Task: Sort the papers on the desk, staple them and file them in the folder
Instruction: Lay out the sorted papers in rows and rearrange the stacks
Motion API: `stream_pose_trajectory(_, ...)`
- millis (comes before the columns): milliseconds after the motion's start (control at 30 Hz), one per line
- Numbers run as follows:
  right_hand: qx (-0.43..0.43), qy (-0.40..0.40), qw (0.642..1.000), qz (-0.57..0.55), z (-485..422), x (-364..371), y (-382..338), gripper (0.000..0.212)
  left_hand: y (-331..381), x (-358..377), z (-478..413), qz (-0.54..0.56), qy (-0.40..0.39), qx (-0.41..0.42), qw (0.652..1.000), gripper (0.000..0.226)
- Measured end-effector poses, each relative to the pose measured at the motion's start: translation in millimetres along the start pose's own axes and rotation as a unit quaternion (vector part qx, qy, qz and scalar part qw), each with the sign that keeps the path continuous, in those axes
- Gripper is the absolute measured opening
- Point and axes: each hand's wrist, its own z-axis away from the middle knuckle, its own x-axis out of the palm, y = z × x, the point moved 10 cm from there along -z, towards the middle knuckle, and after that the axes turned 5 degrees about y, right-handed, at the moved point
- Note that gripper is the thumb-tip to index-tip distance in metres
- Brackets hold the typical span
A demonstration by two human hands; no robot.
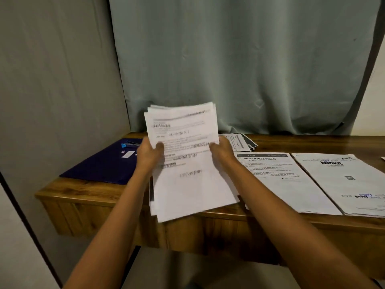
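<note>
Both the left grip and right grip pinch the ragged white paper stack, which wants tapping square on the wooden tabletop.

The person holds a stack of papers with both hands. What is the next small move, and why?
Probably the right hand should peel one sheet off the stack and lay it on the desk. Both it and the left hand grip the unevenly fanned stack, while the Water Potted Plants sheet and the blinkit sheet already lie separately to the right, so sorting seems unfinished.
</note>
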Motion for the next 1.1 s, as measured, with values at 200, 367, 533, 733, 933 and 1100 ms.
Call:
stream_pose_trajectory(200,-0.135,0.031,0.99,-0.026,-22,-11,-84,0.022,115,-8,-14,0.125,-0.002,0.215,0.969,0.024)
stream_pose_trajectory(367,-0.119,0.008,0.993,-0.02,-8,-5,-58,0.028,95,-8,-4,0.133,0.018,0.226,0.965,0.024)
stream_pose_trajectory(533,-0.103,-0.024,0.994,-0.011,8,4,-22,0.031,45,-8,7,0.149,0.027,0.188,0.97,0.026)
stream_pose_trajectory(733,-0.12,-0.008,0.993,-0.014,-8,6,-34,0.031,57,-13,-2,0.164,0.022,0.18,0.97,0.024)
stream_pose_trajectory(933,-0.093,-0.031,0.994,0.038,-7,12,-20,0.03,24,-8,-5,0.181,0.004,0.111,0.977,0.026)
stream_pose_trajectory(1100,-0.09,-0.028,0.995,0.045,-5,9,-11,0.029,11,-3,6,0.197,0.001,0.097,0.976,0.021)
